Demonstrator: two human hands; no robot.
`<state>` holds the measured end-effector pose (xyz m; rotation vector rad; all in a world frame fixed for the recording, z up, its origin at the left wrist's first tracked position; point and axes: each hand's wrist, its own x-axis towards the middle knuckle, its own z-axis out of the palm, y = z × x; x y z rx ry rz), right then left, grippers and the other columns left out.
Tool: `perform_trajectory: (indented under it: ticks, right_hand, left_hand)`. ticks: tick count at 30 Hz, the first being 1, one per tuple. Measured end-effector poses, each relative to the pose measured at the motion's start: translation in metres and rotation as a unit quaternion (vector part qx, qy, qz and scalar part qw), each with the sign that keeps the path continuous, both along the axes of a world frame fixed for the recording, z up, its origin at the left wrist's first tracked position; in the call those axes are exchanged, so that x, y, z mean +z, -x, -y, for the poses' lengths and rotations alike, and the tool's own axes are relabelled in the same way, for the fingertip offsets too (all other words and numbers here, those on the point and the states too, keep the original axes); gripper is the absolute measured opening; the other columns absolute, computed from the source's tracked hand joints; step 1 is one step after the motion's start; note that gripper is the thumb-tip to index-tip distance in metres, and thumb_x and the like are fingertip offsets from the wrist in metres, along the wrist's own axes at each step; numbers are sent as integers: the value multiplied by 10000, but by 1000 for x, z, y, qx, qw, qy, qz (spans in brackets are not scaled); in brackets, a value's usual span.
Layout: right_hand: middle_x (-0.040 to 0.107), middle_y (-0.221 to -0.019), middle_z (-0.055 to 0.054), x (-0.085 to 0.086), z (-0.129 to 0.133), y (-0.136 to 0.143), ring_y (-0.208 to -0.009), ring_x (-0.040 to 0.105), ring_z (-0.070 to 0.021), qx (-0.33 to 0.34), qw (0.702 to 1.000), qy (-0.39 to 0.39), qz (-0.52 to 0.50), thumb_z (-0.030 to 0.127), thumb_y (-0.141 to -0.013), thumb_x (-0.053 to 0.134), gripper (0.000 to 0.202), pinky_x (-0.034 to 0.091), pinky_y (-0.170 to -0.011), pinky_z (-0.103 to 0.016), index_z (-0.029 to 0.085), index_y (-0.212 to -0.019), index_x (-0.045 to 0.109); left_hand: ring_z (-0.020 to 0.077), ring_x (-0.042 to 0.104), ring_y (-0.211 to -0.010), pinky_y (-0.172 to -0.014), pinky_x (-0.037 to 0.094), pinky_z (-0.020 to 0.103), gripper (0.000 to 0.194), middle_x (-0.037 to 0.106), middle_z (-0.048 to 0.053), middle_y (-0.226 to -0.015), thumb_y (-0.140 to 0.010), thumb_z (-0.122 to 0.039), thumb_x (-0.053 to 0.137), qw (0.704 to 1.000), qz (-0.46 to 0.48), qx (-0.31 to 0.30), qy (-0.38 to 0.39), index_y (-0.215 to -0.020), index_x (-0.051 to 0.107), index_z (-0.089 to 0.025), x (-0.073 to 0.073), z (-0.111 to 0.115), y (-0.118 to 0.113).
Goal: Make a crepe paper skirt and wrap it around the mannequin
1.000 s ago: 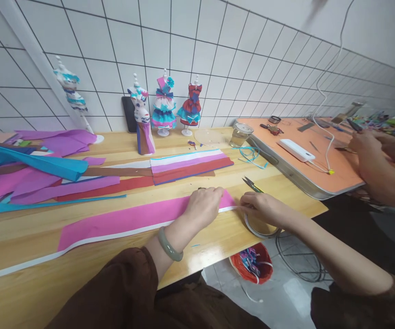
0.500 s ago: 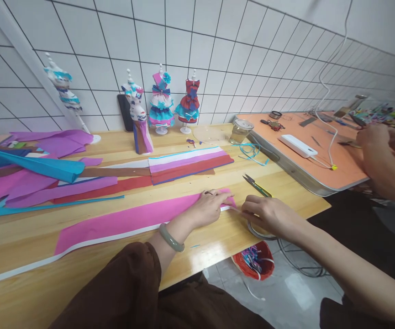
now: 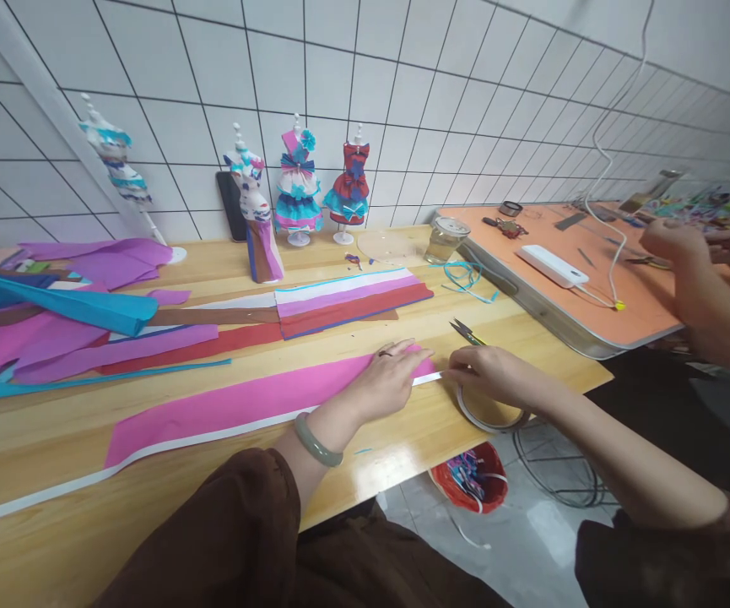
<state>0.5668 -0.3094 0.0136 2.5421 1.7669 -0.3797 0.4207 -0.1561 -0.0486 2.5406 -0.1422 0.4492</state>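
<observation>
The left hand (image 3: 393, 380) lies flat, palm down, on the right part of the pink strip (image 3: 231, 401), fingers extended toward the right end; it grasps nothing. The strip rests lengthwise on the table (image 3: 29, 447), with white tape (image 3: 200, 440) along its near edge. The right hand (image 3: 494, 371) is bent at the knuckles, its fingertips pinching the tape just beyond the strip's right end, above a ring-shaped roll (image 3: 488, 426) and beside the snips (image 3: 462, 329).

Compared with one second ago, the left hand's fingers are straightened rather than curled. Compared with half a second ago, the tape between the hands runs straighter, and the right hand now covers the snips' handle end.
</observation>
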Motion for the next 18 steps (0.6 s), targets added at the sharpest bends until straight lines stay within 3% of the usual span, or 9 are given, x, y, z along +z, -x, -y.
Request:
perform_trajectory:
  ticks: [7,18]
  right_hand:
    - [586,-623,-20,-4,-10,-9,-550,490,-129,-40,993,57,-95,470,-806,409,343,333,-499,-238,181,-674,538]
    - [589,-631,-26,-5,-16,-15,-547,480,-131,-22,991,74,-108,489,-804,380,381,336,-494,-246,175,-677,554]
  left_hand:
    - [170,232,-1309,-1069,191,396,435,478,61,-1293,-840,-189,420,999,3,-17,-48,-1272,367,-204,0,1,1]
    - [190,224,-1311,-1056,188,414,289,502,42,-1270,-871,-324,406,994,-12,-22,-111,-1090,566,-225,2,1,3]
